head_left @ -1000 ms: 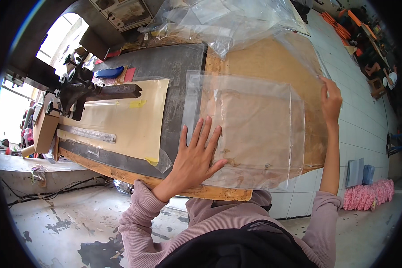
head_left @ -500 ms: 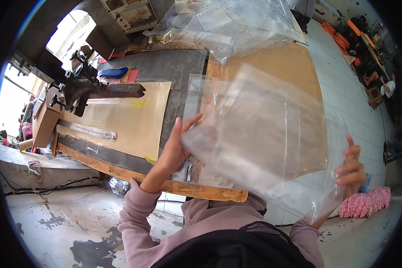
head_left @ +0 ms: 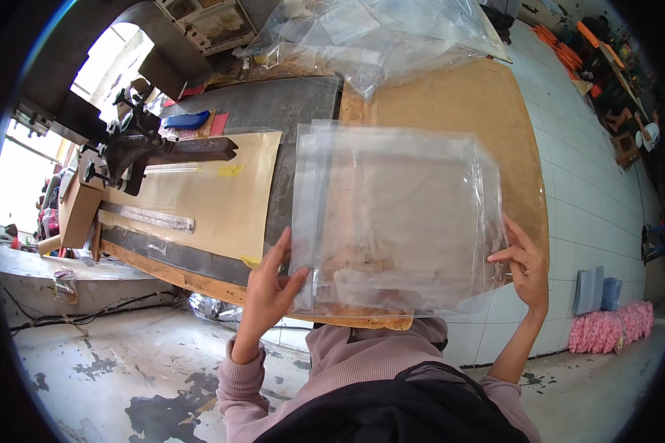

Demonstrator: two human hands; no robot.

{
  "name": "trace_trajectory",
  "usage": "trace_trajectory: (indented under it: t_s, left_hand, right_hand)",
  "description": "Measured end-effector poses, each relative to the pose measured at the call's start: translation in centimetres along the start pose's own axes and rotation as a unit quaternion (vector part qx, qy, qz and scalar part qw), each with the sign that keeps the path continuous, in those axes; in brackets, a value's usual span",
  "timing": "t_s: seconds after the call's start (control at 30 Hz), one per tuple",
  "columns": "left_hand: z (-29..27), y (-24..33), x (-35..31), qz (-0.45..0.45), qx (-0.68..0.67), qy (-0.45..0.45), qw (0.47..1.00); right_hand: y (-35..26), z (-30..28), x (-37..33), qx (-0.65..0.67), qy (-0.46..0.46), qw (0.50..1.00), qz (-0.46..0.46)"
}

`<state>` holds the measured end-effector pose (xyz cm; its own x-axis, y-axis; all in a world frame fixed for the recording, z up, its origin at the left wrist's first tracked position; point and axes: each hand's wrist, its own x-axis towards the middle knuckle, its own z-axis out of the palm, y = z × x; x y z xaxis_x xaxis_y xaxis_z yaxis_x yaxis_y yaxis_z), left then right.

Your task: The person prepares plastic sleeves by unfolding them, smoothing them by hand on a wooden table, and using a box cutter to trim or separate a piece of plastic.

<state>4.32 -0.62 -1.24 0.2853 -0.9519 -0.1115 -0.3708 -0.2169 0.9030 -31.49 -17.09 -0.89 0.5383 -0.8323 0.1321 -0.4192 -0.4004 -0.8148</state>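
Clear plastic sheets or bags point(head_left: 414, 199) lie in a loose stack at the front of the table, their edges not quite lined up. Against the lower left edge rests my left hand point(head_left: 268, 295), thumb and forefinger apart. On the opposite side, my right hand point(head_left: 526, 266) touches the right edge with its fingers spread. Whether either hand pinches any film is hard to see through the clear plastic.
A dark metal arm with clamps point(head_left: 177, 150) reaches over a tan sheet point(head_left: 236, 192) on the left. Near it lie a clear ruler point(head_left: 148, 217) and a blue object point(head_left: 187, 119). Crumpled clear plastic point(head_left: 377, 44) covers the back. Pink bundles point(head_left: 612, 327) sit on the floor.
The raised plastic sheet has come down flat onto the stack and moved left. My right hand has moved left and up with its edge; my left hand has shifted slightly toward me.
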Motion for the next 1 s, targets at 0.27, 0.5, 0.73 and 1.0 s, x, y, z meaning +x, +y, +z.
trace_trajectory:
  t_s: [0.27, 0.5, 0.73, 1.0]
  left_hand:
    - [0.1, 0.8, 4.7, 0.159, 0.178, -0.052, 0.970]
    - [1.4, 0.6, 5.3, 0.188, 0.395, -0.064, 0.897]
    - [1.8, 0.6, 5.2, 0.177, 0.374, -0.068, 0.908]
    - [1.2, 0.9, 5.6, 0.222, 0.471, -0.062, 0.851]
  right_hand:
    - [-4.8, 1.6, 0.9, -0.169, -0.011, 0.978, 0.121]
    - [-1.7, 5.7, -0.8, -0.135, 0.231, 0.956, 0.124]
    - [-1.4, 7.4, -1.0, -0.146, 0.271, 0.946, 0.098]
    - [-3.4, 7.3, -0.5, -0.255, 0.216, 0.931, 0.150]
